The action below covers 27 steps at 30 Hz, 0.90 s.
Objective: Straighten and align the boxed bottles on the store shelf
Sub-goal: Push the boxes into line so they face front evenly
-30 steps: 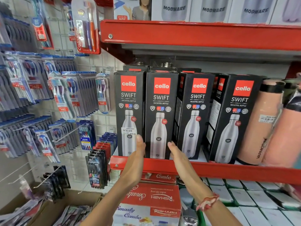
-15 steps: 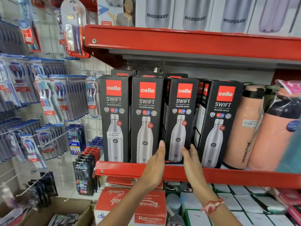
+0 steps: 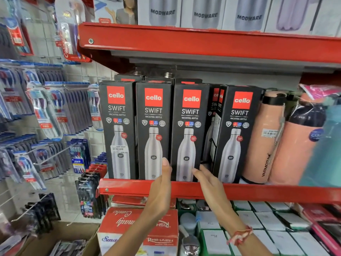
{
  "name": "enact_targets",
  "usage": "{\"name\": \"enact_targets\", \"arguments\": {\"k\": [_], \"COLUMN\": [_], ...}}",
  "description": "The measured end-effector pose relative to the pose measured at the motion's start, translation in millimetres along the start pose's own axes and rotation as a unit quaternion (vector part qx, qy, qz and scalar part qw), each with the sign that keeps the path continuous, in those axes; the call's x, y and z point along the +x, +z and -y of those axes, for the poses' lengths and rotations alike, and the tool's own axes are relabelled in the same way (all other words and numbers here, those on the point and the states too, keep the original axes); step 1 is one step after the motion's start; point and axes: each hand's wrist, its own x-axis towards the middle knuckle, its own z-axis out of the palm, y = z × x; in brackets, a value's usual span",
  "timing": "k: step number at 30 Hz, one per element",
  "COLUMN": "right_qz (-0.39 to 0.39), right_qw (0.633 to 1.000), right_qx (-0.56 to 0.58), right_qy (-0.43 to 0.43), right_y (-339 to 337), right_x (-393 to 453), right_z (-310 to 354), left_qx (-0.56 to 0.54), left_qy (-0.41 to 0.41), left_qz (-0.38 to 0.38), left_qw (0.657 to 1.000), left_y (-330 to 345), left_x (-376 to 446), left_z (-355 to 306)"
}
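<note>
Four black Cello Swift bottle boxes stand in the front row on the red shelf (image 3: 276, 193). The first box (image 3: 118, 130), second box (image 3: 154, 130) and third box (image 3: 190, 115) face forward, side by side. The fourth box (image 3: 238, 133) stands apart and turned slightly, and a rear box (image 3: 214, 108) shows in the gap. My left hand (image 3: 162, 182) lies flat, fingers straight, against the lower seam between the second and third boxes. My right hand (image 3: 204, 180) touches the third box's lower right edge, its fingers spread.
Peach flasks (image 3: 263, 137) and a teal bottle (image 3: 324, 148) stand right of the boxes. Modware boxes (image 3: 204, 13) fill the shelf above. Toothbrush packs (image 3: 48, 111) hang on hooks at the left. A red Rishabh carton (image 3: 132, 224) and white boxes (image 3: 267, 220) sit below.
Both hands moved right from the second box to the third. The third box, angled half a second ago, now faces front, flush beside the second.
</note>
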Motion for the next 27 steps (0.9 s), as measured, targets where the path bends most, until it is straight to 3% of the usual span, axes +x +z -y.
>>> {"name": "enact_targets", "arguments": {"k": [4, 7, 9, 12, 14, 16, 19, 27], "right_qz": [0.002, -0.029, -0.099, -0.223, -0.25, -0.234, -0.171, -0.112], "right_qw": [1.0, 0.999, 0.994, 0.973, 0.968, 0.972, 0.985, 0.993], "right_qx": [0.006, 0.014, 0.019, 0.028, 0.008, -0.002, 0.004, 0.015], "right_qy": [-0.013, -0.027, -0.048, -0.053, -0.037, -0.01, 0.025, 0.029], "right_y": [-5.2, -12.6, -22.0, -42.7, -57.8, -70.8, -82.2, -79.4], "right_x": [-4.2, -4.2, -3.9, -1.1, 3.1, 8.5, 17.9, 20.1], "right_z": [1.0, -2.3, -7.3, -18.1, -25.7, -31.0, -33.5, -33.7], "left_qx": [0.06, 0.178, 0.186, 0.073, 0.027, 0.035, 0.077, 0.111], "left_qy": [0.023, 0.143, 0.21, 0.194, 0.138, 0.092, 0.055, 0.109], "left_qz": [0.008, -0.068, -0.113, -0.051, 0.026, 0.073, 0.083, 0.025], "left_qw": [0.998, 0.971, 0.953, 0.977, 0.99, 0.992, 0.992, 0.987], "left_y": [-2.2, 5.7, 13.0, 32.8, 51.2, 70.3, 94.5, 102.1], "left_x": [-7.3, -9.8, -8.1, 1.1, 9.0, 16.9, 24.3, 20.6], "left_z": [-5.1, -14.5, -15.8, -8.7, -5.0, -3.5, -8.2, -2.5]}}
